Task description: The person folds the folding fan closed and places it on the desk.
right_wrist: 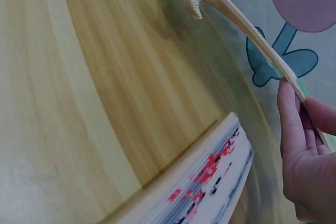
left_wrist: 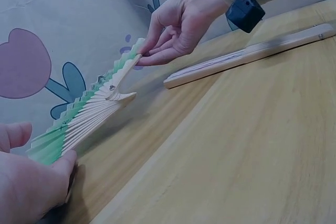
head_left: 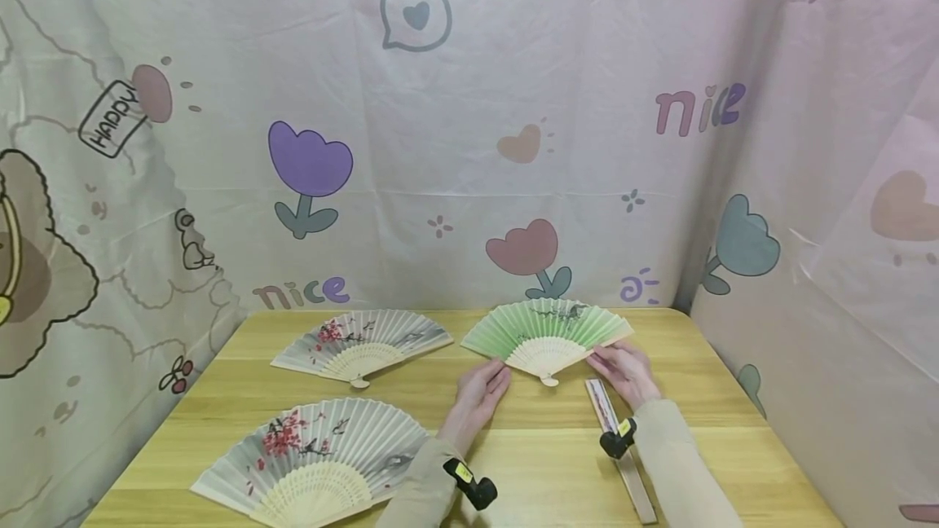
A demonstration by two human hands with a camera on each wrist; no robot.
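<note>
A green folding fan (head_left: 506, 336) with pale ribs is spread open at the back of the table, lifted clear of the wood in the left wrist view. Its left side is held by my left hand (head_left: 478, 399), thumb and fingers on either side of the edge. My right hand (head_left: 629, 373) pinches the outer stick on the right side between thumb and fingers. Just in front of that hand lies a closed folding fan (right_wrist: 210, 179), its folds showing red and dark print. In the left wrist view the green fan's pivot (left_wrist: 111, 88) is visible between both hands.
Two open grey-white fans with red blossoms lie on the left of the wooden table (head_left: 543, 455): a back one (head_left: 367, 341) and a front one (head_left: 323, 455), partly covered by my left sleeve. A printed cloth (head_left: 440, 104) hangs behind and at both sides.
</note>
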